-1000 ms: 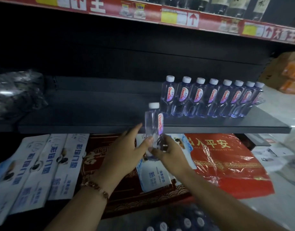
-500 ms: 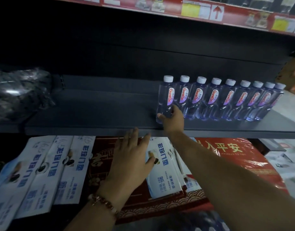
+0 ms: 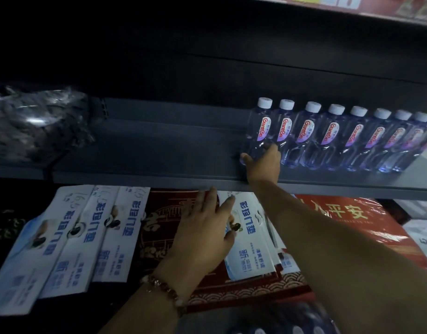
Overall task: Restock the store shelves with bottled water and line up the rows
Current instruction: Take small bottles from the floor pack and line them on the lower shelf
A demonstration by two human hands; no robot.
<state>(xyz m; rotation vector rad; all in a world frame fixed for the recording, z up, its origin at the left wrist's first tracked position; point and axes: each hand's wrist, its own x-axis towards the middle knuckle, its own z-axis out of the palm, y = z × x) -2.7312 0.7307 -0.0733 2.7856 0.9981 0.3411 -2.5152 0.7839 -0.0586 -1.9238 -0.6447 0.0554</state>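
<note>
Clear plastic water bottles with white caps stand in one row along the right part of the dark grey metal shelf. At the row's left end, the right hand grips the base of the leftmost bottle. The left hand rests flat and wide on white packaged mats below. Judging by this, one row is begun; the shelf's left stretch awaits stock.

Clear bottles with white caps, red-lettered labels, dark grey shelf
</note>
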